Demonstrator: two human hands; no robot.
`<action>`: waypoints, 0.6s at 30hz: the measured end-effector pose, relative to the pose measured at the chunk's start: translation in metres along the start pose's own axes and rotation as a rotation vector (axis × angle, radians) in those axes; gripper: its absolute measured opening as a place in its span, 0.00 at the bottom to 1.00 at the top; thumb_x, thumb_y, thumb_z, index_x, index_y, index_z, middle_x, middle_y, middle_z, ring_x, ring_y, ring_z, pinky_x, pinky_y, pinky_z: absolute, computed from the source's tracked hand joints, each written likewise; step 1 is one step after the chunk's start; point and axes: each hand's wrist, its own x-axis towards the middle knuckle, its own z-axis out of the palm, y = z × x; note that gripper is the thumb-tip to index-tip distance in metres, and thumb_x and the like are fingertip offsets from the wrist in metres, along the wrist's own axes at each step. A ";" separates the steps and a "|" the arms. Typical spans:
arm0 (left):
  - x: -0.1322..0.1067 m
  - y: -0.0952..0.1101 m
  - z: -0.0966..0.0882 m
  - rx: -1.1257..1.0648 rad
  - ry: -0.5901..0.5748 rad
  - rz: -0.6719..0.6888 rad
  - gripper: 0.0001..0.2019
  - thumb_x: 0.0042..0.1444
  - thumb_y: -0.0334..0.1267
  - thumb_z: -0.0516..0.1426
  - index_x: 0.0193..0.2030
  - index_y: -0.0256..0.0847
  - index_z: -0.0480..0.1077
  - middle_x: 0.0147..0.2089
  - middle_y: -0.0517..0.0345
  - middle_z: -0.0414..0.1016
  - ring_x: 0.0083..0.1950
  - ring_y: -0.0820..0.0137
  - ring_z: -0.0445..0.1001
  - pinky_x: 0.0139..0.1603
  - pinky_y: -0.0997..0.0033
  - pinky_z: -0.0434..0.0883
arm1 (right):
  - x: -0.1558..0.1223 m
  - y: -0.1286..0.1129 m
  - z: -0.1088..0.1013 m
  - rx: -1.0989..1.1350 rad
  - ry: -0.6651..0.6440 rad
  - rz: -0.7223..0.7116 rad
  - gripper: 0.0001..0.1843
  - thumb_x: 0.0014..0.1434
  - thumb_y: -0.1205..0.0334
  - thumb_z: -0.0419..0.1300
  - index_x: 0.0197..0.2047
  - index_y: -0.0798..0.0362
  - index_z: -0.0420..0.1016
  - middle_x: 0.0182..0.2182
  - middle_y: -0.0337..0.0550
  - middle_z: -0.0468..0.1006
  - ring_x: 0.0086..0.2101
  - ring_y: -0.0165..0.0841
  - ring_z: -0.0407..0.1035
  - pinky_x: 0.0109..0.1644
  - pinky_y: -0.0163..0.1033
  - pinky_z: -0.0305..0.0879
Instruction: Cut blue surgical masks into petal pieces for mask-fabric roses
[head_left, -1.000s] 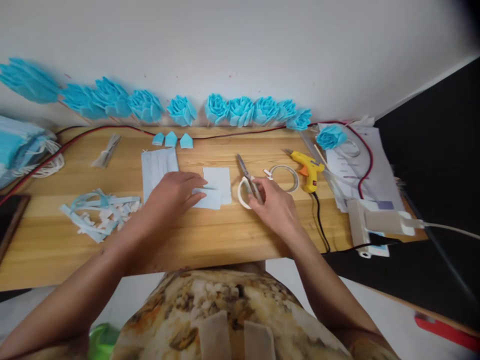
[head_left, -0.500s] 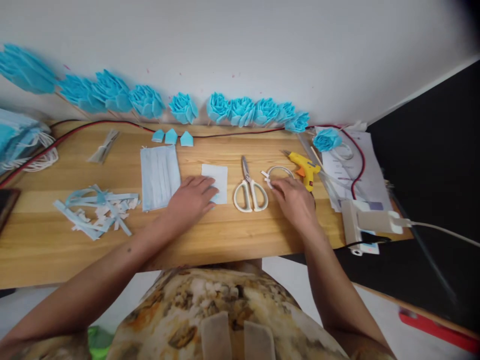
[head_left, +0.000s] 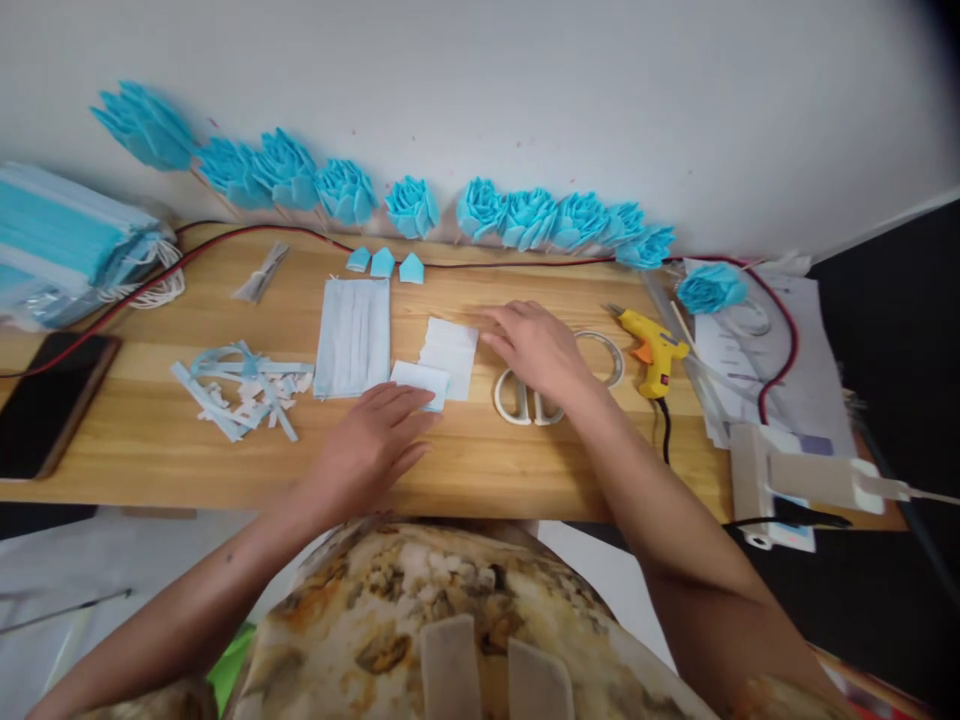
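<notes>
Left hand (head_left: 371,440) flat on small blue piece (head_left: 421,381), grip apart; right hand (head_left: 536,345) over scissors (head_left: 525,405) (fingers spread, holding nothing) on bench (head_left: 480,470).

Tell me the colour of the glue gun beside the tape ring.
Yellow glue gun with an orange trigger, seen in the head view.

The scene is evenly and brightly lit by soft, diffuse light; no lamp or window is shown. Only faint, short shadows are cast, such as under the left hand (head_left: 373,440) on the wooden table (head_left: 480,470). No strong glare is seen, though the white wall (head_left: 480,90) is rendered bright and slightly washed out. Strong wide-angle distortion is evident: the table edge is bowed and the corners are darkened. Slight motion blur is seen on the right hand (head_left: 536,345), and fine detail is softened toward the frame edges.
</notes>
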 end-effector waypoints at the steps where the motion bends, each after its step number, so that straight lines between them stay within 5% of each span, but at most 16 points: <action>1: -0.001 -0.001 0.002 0.013 0.011 -0.011 0.11 0.70 0.35 0.56 0.54 0.36 0.76 0.59 0.40 0.80 0.59 0.52 0.78 0.60 0.48 0.76 | 0.011 -0.004 0.006 -0.009 -0.024 0.006 0.20 0.71 0.62 0.57 0.63 0.54 0.76 0.54 0.58 0.81 0.54 0.52 0.72 0.54 0.52 0.69; 7: -0.004 -0.006 0.018 0.064 0.052 -0.094 0.11 0.70 0.31 0.54 0.53 0.34 0.76 0.51 0.43 0.82 0.51 0.56 0.79 0.50 0.56 0.77 | 0.033 -0.012 0.020 -0.044 -0.099 0.056 0.09 0.69 0.66 0.58 0.45 0.54 0.81 0.47 0.55 0.83 0.50 0.49 0.74 0.47 0.47 0.67; 10: 0.003 -0.006 0.015 0.009 0.008 -0.180 0.11 0.70 0.30 0.54 0.44 0.36 0.79 0.42 0.46 0.83 0.43 0.58 0.79 0.45 0.58 0.74 | 0.024 -0.009 0.014 -0.009 -0.041 0.046 0.10 0.68 0.65 0.59 0.49 0.56 0.81 0.49 0.58 0.82 0.51 0.51 0.73 0.50 0.49 0.68; 14: 0.028 -0.008 -0.007 -0.455 0.155 -0.439 0.07 0.65 0.33 0.60 0.37 0.39 0.79 0.37 0.54 0.81 0.39 0.67 0.77 0.41 0.67 0.71 | 0.008 -0.007 0.010 0.398 0.132 -0.056 0.16 0.71 0.58 0.59 0.57 0.53 0.79 0.50 0.53 0.83 0.51 0.46 0.75 0.54 0.49 0.70; 18: 0.062 -0.014 -0.017 -0.990 0.395 -0.754 0.09 0.52 0.42 0.68 0.35 0.39 0.79 0.31 0.59 0.77 0.30 0.74 0.70 0.31 0.73 0.66 | -0.004 -0.012 0.015 0.974 0.107 -0.049 0.25 0.72 0.42 0.54 0.55 0.51 0.80 0.42 0.46 0.85 0.42 0.37 0.78 0.43 0.41 0.73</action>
